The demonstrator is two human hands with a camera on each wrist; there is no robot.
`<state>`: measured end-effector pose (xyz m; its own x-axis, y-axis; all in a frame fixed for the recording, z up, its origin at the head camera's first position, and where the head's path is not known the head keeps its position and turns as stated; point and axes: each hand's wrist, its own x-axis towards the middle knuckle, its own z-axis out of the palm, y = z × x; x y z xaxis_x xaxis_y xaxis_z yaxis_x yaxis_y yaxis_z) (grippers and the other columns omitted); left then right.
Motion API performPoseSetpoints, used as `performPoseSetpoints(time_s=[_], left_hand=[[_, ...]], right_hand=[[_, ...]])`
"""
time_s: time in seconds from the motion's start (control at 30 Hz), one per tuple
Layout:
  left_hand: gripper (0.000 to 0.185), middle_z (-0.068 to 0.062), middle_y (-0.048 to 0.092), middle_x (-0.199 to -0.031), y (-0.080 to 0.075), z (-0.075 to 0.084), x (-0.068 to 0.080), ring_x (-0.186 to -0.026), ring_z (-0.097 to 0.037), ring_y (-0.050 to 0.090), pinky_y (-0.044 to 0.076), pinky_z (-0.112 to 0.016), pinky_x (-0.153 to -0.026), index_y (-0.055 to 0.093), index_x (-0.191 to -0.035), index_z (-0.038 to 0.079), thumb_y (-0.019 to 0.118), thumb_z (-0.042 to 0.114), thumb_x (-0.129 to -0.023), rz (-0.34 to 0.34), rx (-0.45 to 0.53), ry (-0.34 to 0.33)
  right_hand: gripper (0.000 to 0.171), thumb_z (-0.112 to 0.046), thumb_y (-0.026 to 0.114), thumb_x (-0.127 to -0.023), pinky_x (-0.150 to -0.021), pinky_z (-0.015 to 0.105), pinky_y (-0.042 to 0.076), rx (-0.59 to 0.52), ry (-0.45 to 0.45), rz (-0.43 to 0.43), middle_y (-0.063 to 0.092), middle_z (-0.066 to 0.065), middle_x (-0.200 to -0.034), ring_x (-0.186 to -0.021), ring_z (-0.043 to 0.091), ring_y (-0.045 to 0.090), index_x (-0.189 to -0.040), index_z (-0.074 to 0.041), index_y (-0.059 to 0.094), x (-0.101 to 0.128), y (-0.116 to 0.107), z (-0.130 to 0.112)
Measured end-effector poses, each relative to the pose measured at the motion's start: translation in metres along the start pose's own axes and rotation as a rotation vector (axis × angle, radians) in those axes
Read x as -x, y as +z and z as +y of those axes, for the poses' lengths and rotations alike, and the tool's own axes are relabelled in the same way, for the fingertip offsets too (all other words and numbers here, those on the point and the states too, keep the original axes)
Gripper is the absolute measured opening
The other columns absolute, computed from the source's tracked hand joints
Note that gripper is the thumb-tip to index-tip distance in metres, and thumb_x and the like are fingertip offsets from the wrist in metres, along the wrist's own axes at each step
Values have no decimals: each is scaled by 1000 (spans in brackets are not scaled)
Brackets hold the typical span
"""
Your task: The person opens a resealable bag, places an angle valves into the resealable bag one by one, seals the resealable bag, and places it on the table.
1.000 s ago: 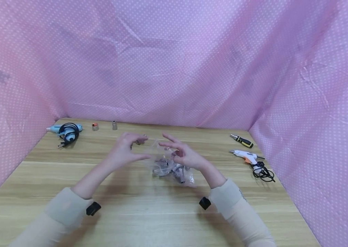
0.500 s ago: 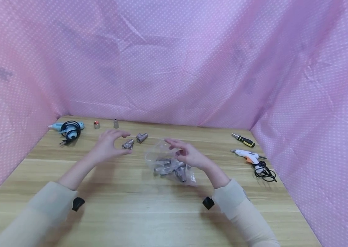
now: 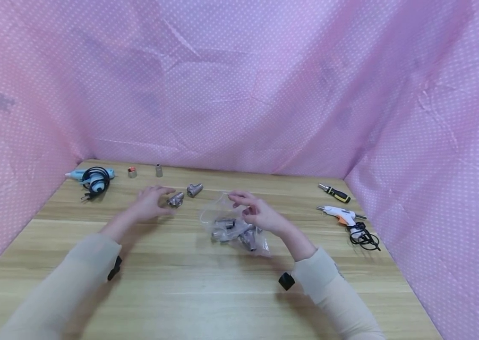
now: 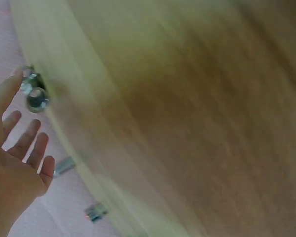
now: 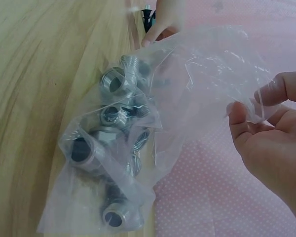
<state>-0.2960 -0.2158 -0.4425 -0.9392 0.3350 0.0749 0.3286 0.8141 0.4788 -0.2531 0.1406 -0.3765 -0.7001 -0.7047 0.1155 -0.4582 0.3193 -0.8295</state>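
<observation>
A clear plastic bag (image 3: 233, 229) with several metal pipe fittings (image 5: 113, 116) lies on the wooden table (image 3: 205, 288). My right hand (image 3: 250, 210) pinches the bag's open rim between thumb and fingers (image 5: 259, 106). Two loose metal fittings lie left of the bag, one (image 3: 175, 199) by my left fingertips and one (image 3: 194, 190) a little farther back. My left hand (image 3: 154, 200) hovers low beside the nearer fitting (image 4: 35, 94), its palm (image 4: 15, 173) open, fingers straight, holding nothing.
A blue glue gun (image 3: 90, 179) with a coiled cord lies at the back left, next to two small metal sockets (image 3: 132, 173) (image 3: 158, 170). At the right lie a screwdriver (image 3: 334, 192) and a white glue gun (image 3: 341, 216) with a black cord (image 3: 363, 236). Pink dotted cloth (image 3: 239, 94) walls in three sides.
My left hand left the bag, moved left and down to the table, and now lies open beside a loose fitting. My right hand stays on the bag's rim.
</observation>
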Motion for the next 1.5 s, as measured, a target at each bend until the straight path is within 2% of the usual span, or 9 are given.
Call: performPoseSetpoints(time_s=[0.13, 0.3, 0.4, 0.57, 0.83, 1.07, 1.2, 1.37, 1.5], left_hand=[[71, -20, 57, -123, 4, -8, -6, -113, -39, 50, 31, -59, -100, 47, -135, 4, 79, 28, -76, 6, 43, 14], [60, -18, 62, -116, 10, -16, -11, -108, -36, 56, 41, -55, -98, 52, -128, 1, 77, 18, -77, 7, 100, 52], [52, -18, 63, -115, 14, -20, -14, -109, -36, 57, 41, -54, -99, 56, -123, 1, 76, 15, -78, 16, 109, 75], [42, -16, 65, -109, 17, -22, -17, -102, -33, 61, 47, -50, -94, 59, -118, 1, 74, 12, -80, 32, 125, 78], [28, -10, 67, -95, 15, -20, -16, -89, -25, 62, 50, -46, -84, 63, -107, 2, 72, 7, -81, 58, 127, 94], [27, -10, 65, -98, 8, -17, -11, -93, -27, 60, 50, -48, -85, 62, -108, 5, 69, 8, -83, 47, 175, 61], [27, -11, 63, -103, 4, -14, -8, -98, -29, 57, 48, -50, -86, 62, -110, 8, 69, 13, -84, 46, 199, 36], [31, -13, 61, -107, -4, -6, -6, -102, -31, 55, 45, -52, -91, 60, -113, 7, 69, 17, -85, 86, 195, 35], [33, -13, 62, -109, -10, 6, -4, -104, -30, 54, 43, -54, -93, 60, -113, 7, 70, 20, -85, 127, 213, 32]], right_hand=[[66, 16, 48, -81, -76, 22, 42, -51, 14, -6, 25, 13, -153, -122, 36, 43, -144, 1, 33, 1, 2, -3], [69, 18, 46, -80, -77, 20, 43, -124, 25, -13, 20, 16, -153, -123, 39, 39, -145, 5, 28, 3, 4, -16], [71, 17, 47, -80, -73, 17, 44, -156, 38, -3, 16, 16, -154, -124, 40, 38, -146, 2, 25, 4, 4, -19], [75, 14, 47, -81, -61, 16, 43, -200, 50, 19, 12, 9, -157, -124, 38, 40, -149, -8, 25, 1, 4, -2], [72, 9, 49, -83, -74, 22, 47, -202, 17, 22, 16, 2, -157, -129, 32, 38, -148, -10, 28, 1, 3, 5], [73, 11, 48, -81, -70, 20, 45, -214, 14, 20, 17, 1, -157, -128, 31, 38, -148, -9, 27, 2, 2, 5], [73, 13, 47, -81, -75, 23, 47, -223, -1, 20, 16, 3, -157, -128, 32, 38, -148, -7, 27, 4, 1, 6], [72, 14, 46, -82, -87, 36, 48, -229, -12, 15, 15, 3, -157, -129, 34, 38, -148, -6, 26, 6, -1, 7], [74, 13, 46, -82, -86, 33, 49, -238, -4, 9, 15, 3, -157, -129, 34, 38, -149, -10, 25, 7, -2, 6]])
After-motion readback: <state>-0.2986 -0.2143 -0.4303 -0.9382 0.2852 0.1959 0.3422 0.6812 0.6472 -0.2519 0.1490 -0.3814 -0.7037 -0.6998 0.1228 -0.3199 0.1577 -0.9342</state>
